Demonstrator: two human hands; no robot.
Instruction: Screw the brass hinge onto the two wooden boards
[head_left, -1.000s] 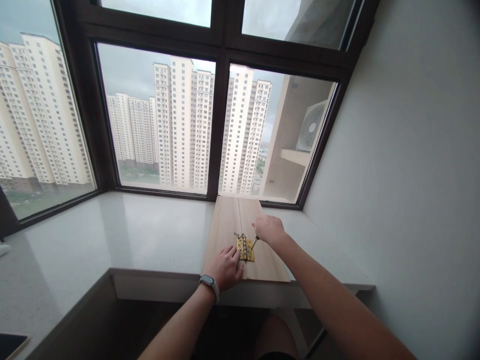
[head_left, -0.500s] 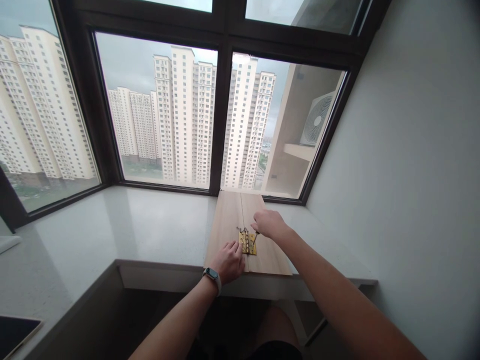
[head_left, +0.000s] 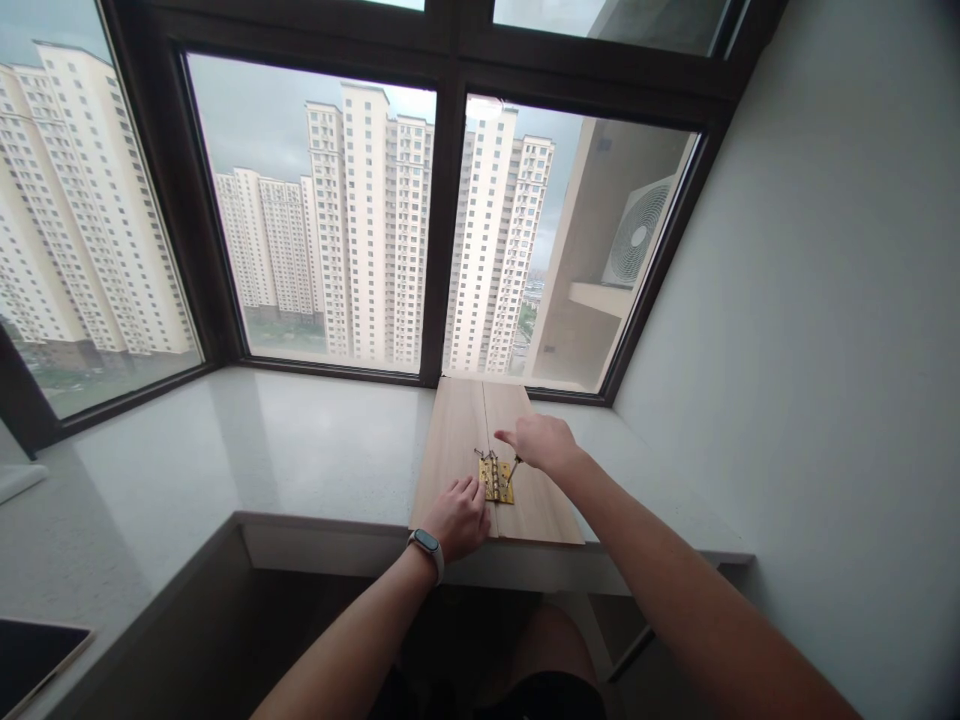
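Two pale wooden boards (head_left: 454, 425) lie side by side on the white windowsill. A brass hinge (head_left: 496, 482) sits across the seam between them, with a few small screws (head_left: 487, 455) at its far edge. My left hand (head_left: 459, 518) rests on the left board, its fingertips pressing the hinge's left leaf. My right hand (head_left: 541, 442) is wrapped round a screwdriver whose thin shaft (head_left: 513, 470) slants down to the hinge's right leaf; its handle is mostly hidden in the palm.
Dark window frames (head_left: 442, 240) rise behind the white sill (head_left: 322, 450). A grey wall (head_left: 825, 300) stands on the right. A dark flat object (head_left: 37, 660) lies at the lower left. The sill's front edge passes under the boards.
My right thumb now extends to the left, and the hand has turned slightly on the screwdriver. My left hand stays on the hinge. The whole view has shifted slightly.
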